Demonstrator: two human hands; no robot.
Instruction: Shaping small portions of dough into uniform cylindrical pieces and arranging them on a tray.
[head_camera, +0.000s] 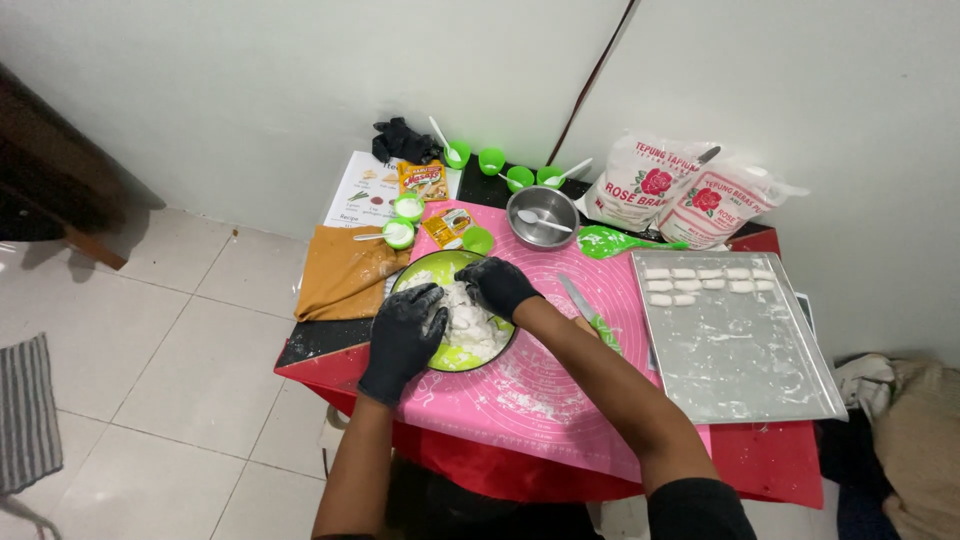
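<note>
Both gloved hands in green bowl (447, 268) at counter centre-left, on white dough (470, 330): left hand (402, 333) spread wide w/ fingers pressing it, right hand (497, 285) curled, gripping it. Knife (588, 312) at 3 o'clock, tray (735, 340) beyond.

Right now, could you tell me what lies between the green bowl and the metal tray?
In the head view, a green-handled knife lies on the pink mat between the green bowl and the metal tray.

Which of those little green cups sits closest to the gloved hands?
The small green cup beside the orange sachet, just above the green mixing bowl. The other green cups stand farther back, toward the wall.
</note>
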